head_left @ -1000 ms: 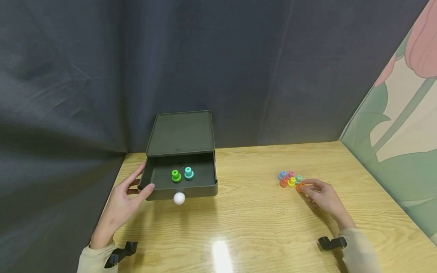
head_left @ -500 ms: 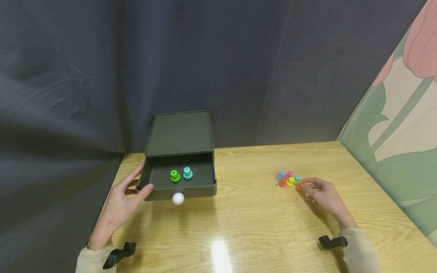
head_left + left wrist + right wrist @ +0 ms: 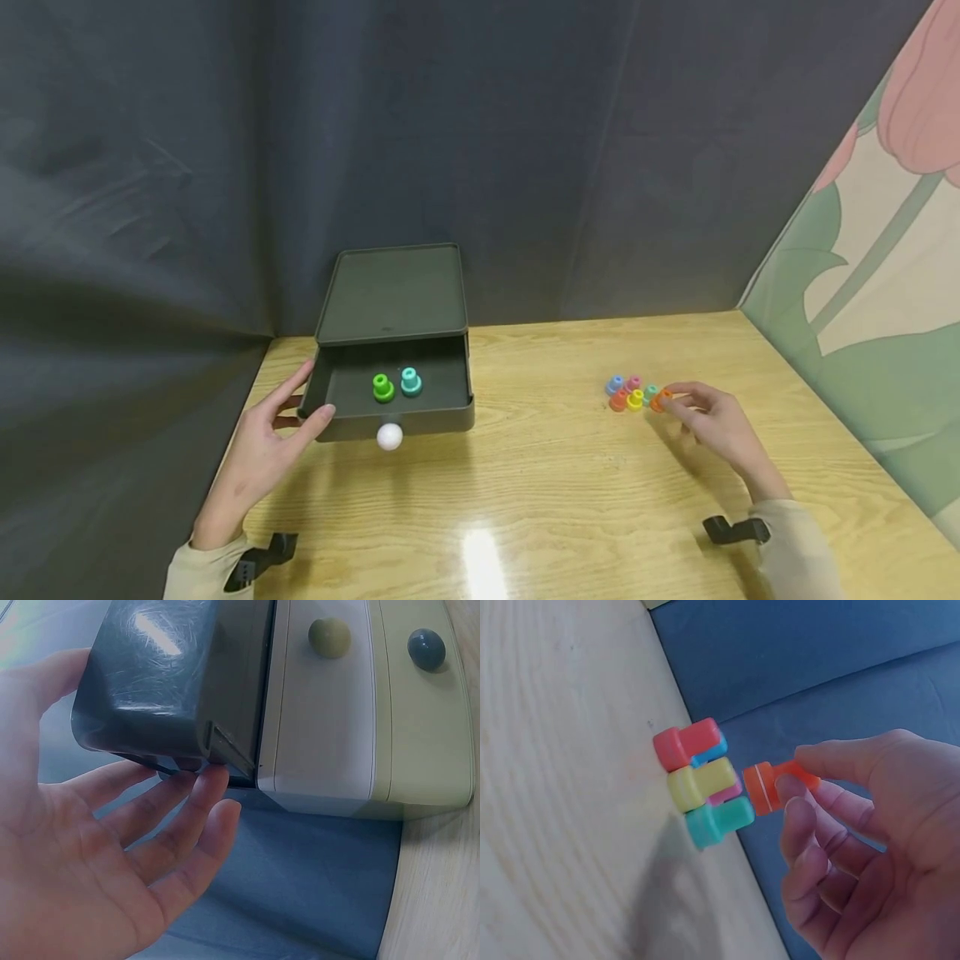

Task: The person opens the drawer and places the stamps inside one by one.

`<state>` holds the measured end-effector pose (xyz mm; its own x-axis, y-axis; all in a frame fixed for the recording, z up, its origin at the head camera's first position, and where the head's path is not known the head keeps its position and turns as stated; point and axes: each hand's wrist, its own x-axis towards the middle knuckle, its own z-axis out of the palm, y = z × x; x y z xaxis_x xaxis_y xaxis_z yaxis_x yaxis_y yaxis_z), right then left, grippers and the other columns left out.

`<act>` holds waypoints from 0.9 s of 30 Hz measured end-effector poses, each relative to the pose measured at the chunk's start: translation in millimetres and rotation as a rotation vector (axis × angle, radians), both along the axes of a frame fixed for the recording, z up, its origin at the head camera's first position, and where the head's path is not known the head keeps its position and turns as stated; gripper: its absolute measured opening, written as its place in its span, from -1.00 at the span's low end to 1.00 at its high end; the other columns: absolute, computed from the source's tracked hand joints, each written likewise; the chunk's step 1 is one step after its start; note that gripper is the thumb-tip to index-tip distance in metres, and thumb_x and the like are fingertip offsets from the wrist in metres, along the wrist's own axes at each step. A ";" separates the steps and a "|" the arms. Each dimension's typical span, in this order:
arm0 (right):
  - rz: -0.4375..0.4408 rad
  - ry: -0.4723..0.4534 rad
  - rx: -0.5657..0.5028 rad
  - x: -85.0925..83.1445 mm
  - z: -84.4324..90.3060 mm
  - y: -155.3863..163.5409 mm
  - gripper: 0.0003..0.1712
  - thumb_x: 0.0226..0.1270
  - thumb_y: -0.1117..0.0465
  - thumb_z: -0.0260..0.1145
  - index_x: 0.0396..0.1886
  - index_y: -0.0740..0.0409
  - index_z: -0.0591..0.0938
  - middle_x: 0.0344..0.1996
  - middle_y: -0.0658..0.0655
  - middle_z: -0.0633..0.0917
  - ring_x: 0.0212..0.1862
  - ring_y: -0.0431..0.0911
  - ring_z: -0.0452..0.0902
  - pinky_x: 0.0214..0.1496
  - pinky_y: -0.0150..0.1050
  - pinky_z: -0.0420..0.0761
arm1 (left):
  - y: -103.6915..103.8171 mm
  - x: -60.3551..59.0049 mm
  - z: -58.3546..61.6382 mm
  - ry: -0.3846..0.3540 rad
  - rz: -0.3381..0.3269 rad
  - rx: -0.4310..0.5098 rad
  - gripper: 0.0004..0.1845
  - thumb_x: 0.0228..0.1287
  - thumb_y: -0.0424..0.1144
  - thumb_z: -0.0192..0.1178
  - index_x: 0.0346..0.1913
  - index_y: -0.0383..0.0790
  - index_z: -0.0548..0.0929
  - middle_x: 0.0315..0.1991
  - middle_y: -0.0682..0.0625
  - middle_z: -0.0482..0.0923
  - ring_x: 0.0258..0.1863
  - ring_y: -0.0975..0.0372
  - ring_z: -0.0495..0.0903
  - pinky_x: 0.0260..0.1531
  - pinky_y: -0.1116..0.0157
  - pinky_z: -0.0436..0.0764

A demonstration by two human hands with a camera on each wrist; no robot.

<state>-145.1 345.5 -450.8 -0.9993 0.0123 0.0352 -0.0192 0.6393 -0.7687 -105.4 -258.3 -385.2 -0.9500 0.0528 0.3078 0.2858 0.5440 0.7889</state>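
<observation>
Orange peg is pinched between thumb and fingertips of the right hand, lifted just off the wooden table at the right edge of the peg cluster; in the right wrist view the orange peg sits sideways in the pinch, thumb on top, index under, other fingers loosely curled. Just beside it, left of the orange peg, lie the red peg, yellow peg, teal peg, pink peg and blue peg, bunched and touching each other. Right forearm comes in from lower right, wrist raised. Well left of the orange peg, the dark drawer box has its drawer pulled out; a green peg and a second teal peg stand inside, white knob on the drawer front. Left hand is spread open, fingers straight, thumb tip against the drawer's front left corner, fingertips touching the box's left side; nothing is gripped. Left forearm runs in from lower left.
</observation>
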 end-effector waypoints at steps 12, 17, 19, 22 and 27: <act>0.008 0.066 0.058 1.4 27.0 -16.8 -0.45 0.58 -0.10 0.34 0.28 0.22 0.68 -0.13 0.27 0.78 -0.37 -0.08 0.64 -0.47 -0.27 0.56 | -0.5 0.3 0.6 -0.011 0.002 -0.013 -0.26 0.50 -0.23 0.33 0.66 -0.05 0.33 0.53 -0.31 0.43 0.03 0.65 0.49 -0.07 0.61 0.54; 0.033 0.088 0.093 0.2 39.2 -26.2 -0.46 0.58 -0.10 0.33 0.27 0.20 0.70 -0.13 0.26 0.80 -0.36 -0.13 0.64 -0.43 -0.26 0.59 | -0.5 1.4 -0.1 -0.003 0.003 -0.002 -0.27 0.49 -0.25 0.33 0.65 -0.08 0.34 0.50 -0.32 0.46 0.03 0.64 0.50 -0.08 0.62 0.54; 0.047 0.091 0.096 -1.4 43.9 -30.7 -0.48 0.58 -0.11 0.33 0.26 0.17 0.71 -0.15 0.21 0.80 -0.37 -0.14 0.64 -0.41 -0.26 0.59 | -0.7 1.7 -0.2 0.003 0.003 0.002 -0.27 0.49 -0.26 0.33 0.65 -0.09 0.35 0.49 -0.33 0.47 0.02 0.65 0.49 -0.08 0.63 0.54; 0.066 0.103 0.092 -3.3 49.9 -37.0 -0.50 0.58 -0.11 0.33 0.23 0.15 0.72 -0.16 0.17 0.80 -0.38 -0.17 0.64 -0.40 -0.26 0.60 | -0.9 1.6 0.0 0.009 0.004 0.004 -0.27 0.48 -0.26 0.34 0.64 -0.09 0.35 0.49 -0.33 0.47 0.01 0.67 0.49 -0.08 0.63 0.54; 0.106 0.103 0.066 -4.0 59.0 -45.5 -0.53 0.59 -0.07 0.33 0.24 0.14 0.72 -0.17 0.16 0.82 -0.37 -0.18 0.66 -0.38 -0.26 0.62 | -0.2 1.0 1.1 -0.001 -0.003 -0.003 -0.26 0.49 -0.25 0.34 0.65 -0.06 0.34 0.51 -0.32 0.45 0.02 0.67 0.48 -0.08 0.60 0.56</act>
<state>-149.1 300.0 -391.8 -0.9860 -0.0985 0.1348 -0.1656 0.6787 -0.7155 -104.4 -258.4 -384.1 -0.9502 0.0563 0.3064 0.2862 0.5458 0.7875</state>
